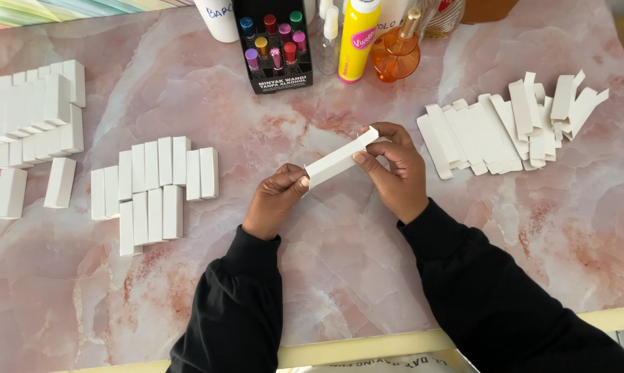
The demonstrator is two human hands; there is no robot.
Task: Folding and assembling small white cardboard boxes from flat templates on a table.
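Note:
I hold a long narrow white cardboard box (336, 160) slanted above the middle of the pink marble table (339, 276). My left hand (274, 200) pinches its lower left end. My right hand (392, 169) grips its upper right end, where the flap is. A fanned pile of flat, unfolded white box blanks (491, 131) lies to the right of my right hand. Left of my left hand, finished white boxes (156, 186) lie side by side in two rows.
More folded white boxes (35, 114) are stacked at the far left. At the back stand a black display box of small coloured bottles (274, 48), a yellow spray can (357, 38), an orange glass bottle (397, 52) and a white cup (218, 17).

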